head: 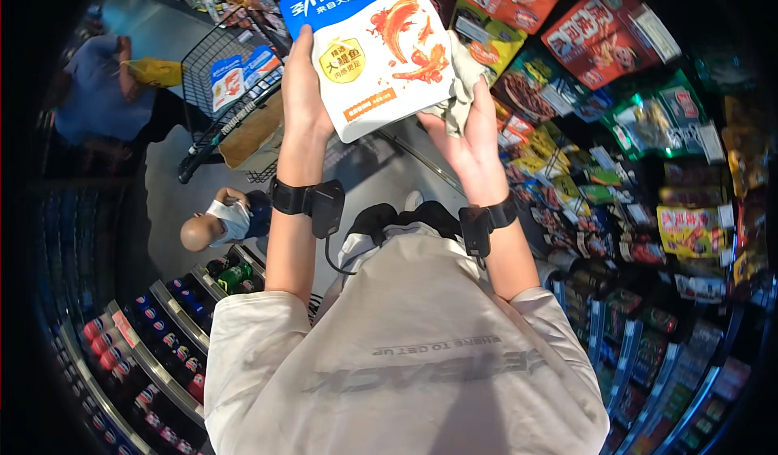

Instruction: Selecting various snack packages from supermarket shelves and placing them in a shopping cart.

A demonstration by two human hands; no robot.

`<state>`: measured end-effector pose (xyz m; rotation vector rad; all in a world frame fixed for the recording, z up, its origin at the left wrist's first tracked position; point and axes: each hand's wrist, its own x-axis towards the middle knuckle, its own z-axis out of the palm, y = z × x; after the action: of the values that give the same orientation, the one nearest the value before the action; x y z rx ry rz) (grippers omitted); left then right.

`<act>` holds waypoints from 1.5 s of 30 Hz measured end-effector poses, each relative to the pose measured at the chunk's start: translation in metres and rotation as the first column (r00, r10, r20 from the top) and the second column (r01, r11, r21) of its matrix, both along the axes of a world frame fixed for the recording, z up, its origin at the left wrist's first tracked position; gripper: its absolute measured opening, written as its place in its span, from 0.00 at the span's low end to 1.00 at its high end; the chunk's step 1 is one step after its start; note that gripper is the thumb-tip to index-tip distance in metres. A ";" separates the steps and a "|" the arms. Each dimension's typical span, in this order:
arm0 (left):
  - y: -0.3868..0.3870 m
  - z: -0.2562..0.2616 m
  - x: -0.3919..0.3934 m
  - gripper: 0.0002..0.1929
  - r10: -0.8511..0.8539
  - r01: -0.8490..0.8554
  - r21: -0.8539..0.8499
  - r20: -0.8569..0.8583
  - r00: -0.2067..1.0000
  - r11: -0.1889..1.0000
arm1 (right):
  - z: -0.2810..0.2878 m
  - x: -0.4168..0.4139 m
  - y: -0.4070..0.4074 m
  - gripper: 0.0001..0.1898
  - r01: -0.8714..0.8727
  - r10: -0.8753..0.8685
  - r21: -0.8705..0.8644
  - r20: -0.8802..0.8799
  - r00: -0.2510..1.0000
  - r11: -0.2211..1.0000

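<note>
A white and blue snack pouch (377,54) with printed fish pieces is held up at the top centre. My left hand (304,93) grips its left edge, with the thumb on the front and the other fingers hidden behind it. A crumpled pale cloth (460,90) is in my right hand (471,130), against the pouch's lower right edge. How far the right fingers also support the pouch from behind cannot be seen. Black straps with small boxes circle both wrists.
A black wire cart (203,60) holds similar pouches (228,84) and a cardboard box (252,136). One person (225,218) stands near the drink shelves (170,333); another person (106,90) is farther left. Hanging snack bags (690,230) line the right side, with canned goods shelved below.
</note>
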<state>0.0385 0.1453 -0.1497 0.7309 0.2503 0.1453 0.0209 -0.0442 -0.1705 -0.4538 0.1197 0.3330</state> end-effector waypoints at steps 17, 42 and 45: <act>-0.018 0.001 0.018 0.33 -0.031 0.023 0.111 0.070 0.997 0.994 | 0.022 0.023 0.024 0.40 0.544 0.540 -0.628 0.771 0.338 0.557; 0.138 0.016 0.143 0.36 -0.486 0.455 0.644 -0.145 0.862 0.615 | 0.057 0.193 0.181 0.37 0.850 0.563 -0.515 0.737 0.375 0.108; 0.149 0.028 0.153 0.37 -0.444 0.471 0.636 -0.217 0.869 0.611 | 0.047 0.207 0.183 0.38 0.801 0.466 -0.594 0.732 0.498 0.076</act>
<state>0.1920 0.2940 -0.1217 1.5147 0.0227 -0.2978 0.2279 0.1391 -0.1232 -2.0621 -0.7031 -0.4948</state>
